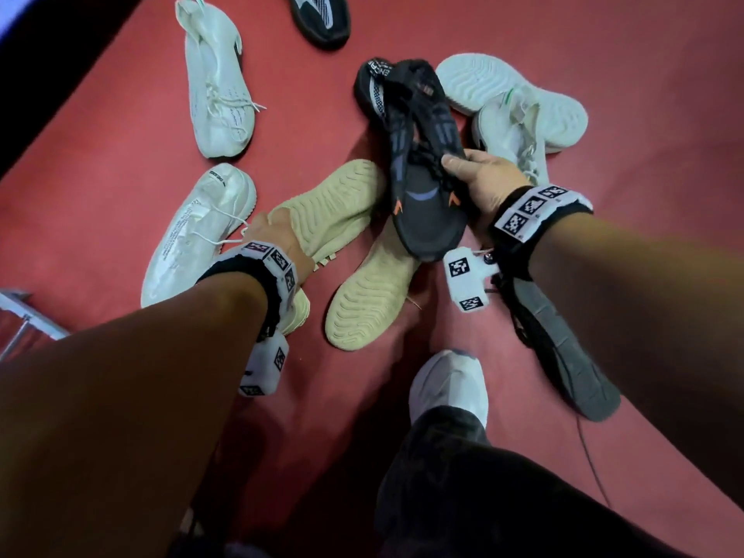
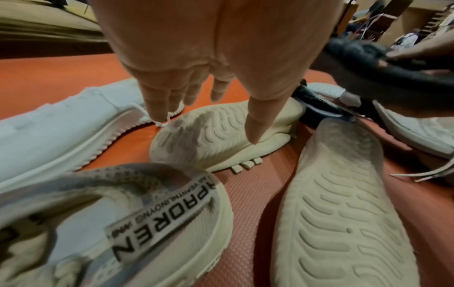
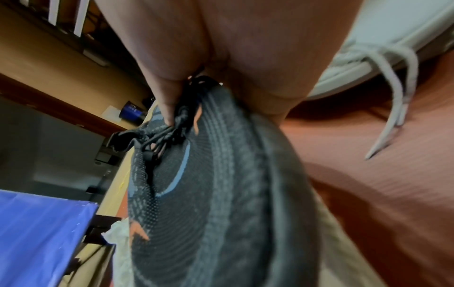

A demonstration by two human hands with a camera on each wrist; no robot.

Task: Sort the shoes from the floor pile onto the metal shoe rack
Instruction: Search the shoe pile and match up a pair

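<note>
While the black knit shoe [image 1: 422,163] hung at frame centre above the pile, it looked light and floppy, best held at the laces. The right hand [image 1: 481,179] pinched it there. The left hand [image 1: 273,231], fingers spread, touched 1 upturned beige shoe [image 1: 334,203] at lower left.

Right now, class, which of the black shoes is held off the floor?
The black shoe with orange marks: the right hand grips it at the laces, above the beige soles. The other black shoes lie on the red floor.
</note>
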